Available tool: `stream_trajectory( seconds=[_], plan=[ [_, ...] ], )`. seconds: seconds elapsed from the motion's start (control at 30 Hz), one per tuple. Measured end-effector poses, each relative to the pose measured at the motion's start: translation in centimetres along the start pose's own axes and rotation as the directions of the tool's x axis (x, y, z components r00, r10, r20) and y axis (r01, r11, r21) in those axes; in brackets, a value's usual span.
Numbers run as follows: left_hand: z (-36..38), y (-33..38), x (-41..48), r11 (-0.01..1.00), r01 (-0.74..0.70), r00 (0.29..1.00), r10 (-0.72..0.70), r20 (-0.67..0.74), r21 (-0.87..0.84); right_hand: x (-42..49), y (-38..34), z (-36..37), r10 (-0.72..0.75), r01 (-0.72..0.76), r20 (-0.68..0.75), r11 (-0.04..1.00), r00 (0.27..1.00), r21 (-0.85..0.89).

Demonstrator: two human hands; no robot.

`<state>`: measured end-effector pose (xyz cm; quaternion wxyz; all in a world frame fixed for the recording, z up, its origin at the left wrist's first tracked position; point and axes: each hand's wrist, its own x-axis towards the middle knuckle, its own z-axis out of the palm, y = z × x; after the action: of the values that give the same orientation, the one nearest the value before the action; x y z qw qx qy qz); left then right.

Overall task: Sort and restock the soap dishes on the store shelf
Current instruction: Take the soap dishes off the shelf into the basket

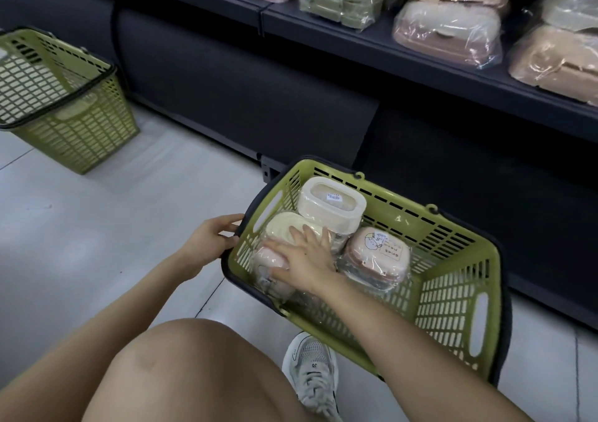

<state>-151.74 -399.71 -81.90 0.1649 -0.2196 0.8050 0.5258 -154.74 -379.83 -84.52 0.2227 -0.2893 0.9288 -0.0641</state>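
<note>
Floor tiles (97, 227) — basket (453, 295) runs lengthwise lower-right; left hand (210, 243) grips rim, right hand (307, 260) splayed on soap dish (283, 224).

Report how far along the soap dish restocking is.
Done: wrapped dishes line the shelf. In hand: left hand grips the basket rim; right hand rests on a cream dish inside. Left: that dish, the lidded container and pink dish.

Two baskets (453, 292) — perhaps four soap dishes (377, 253) in one.

head cam | worn, faces forward-down | close over basket (453, 292) | shelf (356, 33) at top
</note>
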Motion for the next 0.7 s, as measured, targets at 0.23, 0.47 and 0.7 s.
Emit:
stream_trajectory(
  seconds=[0.23, 0.47, 0.7],
  plan=[
    [0.2, 4.2, -0.9, 0.957, -0.011, 1.000, 0.012, 0.000, 0.290, -4.4, 3.2, -2.4, 0.148, -0.099, -0.136, 0.945, 0.980, 0.312],
    [3.8, 14.0, -2.3, 0.820, -0.247, 0.968, 0.236, 0.088, 0.517, -13.4, 10.9, -6.9, 0.347, -0.214, -0.261, 0.878, 0.901, 0.428],
    [13.4, 26.2, -4.9, 0.665, -0.581, 0.810, 0.528, 0.255, 0.469, -26.0, 20.3, -13.0, 0.600, -0.294, -0.472, 0.766, 0.646, 0.571]
  ],
)
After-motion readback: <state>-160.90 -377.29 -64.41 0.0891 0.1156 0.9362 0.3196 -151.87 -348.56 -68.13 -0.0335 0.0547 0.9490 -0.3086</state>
